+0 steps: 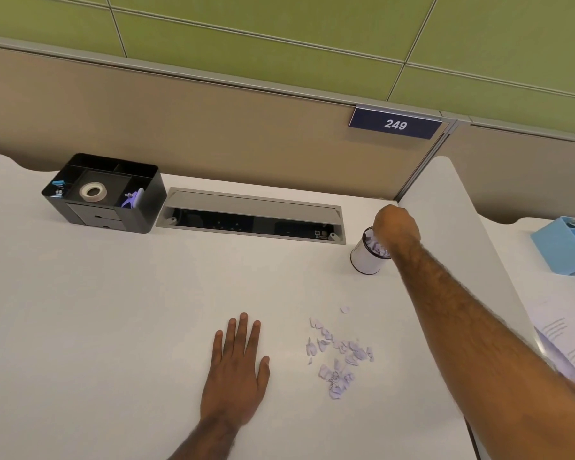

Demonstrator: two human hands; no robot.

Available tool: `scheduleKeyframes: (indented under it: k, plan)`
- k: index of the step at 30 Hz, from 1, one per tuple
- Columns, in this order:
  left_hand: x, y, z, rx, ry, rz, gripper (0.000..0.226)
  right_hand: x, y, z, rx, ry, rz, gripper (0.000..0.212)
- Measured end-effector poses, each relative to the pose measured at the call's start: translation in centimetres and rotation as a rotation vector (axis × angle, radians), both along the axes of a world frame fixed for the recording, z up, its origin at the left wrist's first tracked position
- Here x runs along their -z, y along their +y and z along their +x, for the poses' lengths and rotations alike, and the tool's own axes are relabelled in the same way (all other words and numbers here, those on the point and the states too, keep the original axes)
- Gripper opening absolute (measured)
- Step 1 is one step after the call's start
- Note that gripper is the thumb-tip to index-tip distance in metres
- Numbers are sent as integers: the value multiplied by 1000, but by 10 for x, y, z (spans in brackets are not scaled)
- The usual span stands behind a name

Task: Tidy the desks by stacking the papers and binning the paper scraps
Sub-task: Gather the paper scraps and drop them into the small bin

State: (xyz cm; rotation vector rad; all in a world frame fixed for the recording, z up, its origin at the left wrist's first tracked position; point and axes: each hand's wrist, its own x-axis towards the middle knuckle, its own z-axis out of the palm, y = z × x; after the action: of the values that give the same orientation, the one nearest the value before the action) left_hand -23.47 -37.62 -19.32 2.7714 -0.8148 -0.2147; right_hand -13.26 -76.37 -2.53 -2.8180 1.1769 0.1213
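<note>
Hovering at the mouth of the one small white bin (367, 257), our right hand (397, 227) had its fingers bunched downward and hidden, so we could not tell what they held. Our left hand (236, 370) lay flat, fingers straight, on the desk (113, 327). One loose heap of paper scraps (339, 356), too many to count, lay near it, untouched.

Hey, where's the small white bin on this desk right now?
Head view: the white bin stands at the far right of the desk, beside the divider panel, just right of the cable tray, under the right hand.
</note>
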Motion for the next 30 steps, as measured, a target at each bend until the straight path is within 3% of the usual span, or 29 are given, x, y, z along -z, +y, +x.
scheduleKeyframes:
  k: [13,17,21,24,27,30]
  plan:
    - [-3,1,1,-1,-2,5,68,12,-4,-5,-46,-11,47,20]
    - [0,1,1,1,-5,5,69,-1,-22,-11,42,-262,171,26]
    - [0,1,0,-5,-18,17,69,-7,-11,-56,276,-766,580,23]
    - [1,0,2,-5,-34,21,69,21,18,-104,440,-948,666,15]
    - [2,0,2,-4,-31,15,69,73,65,-152,402,-771,523,18]
    - [1,-1,1,1,-30,16,69,120,112,-189,271,-469,515,53]
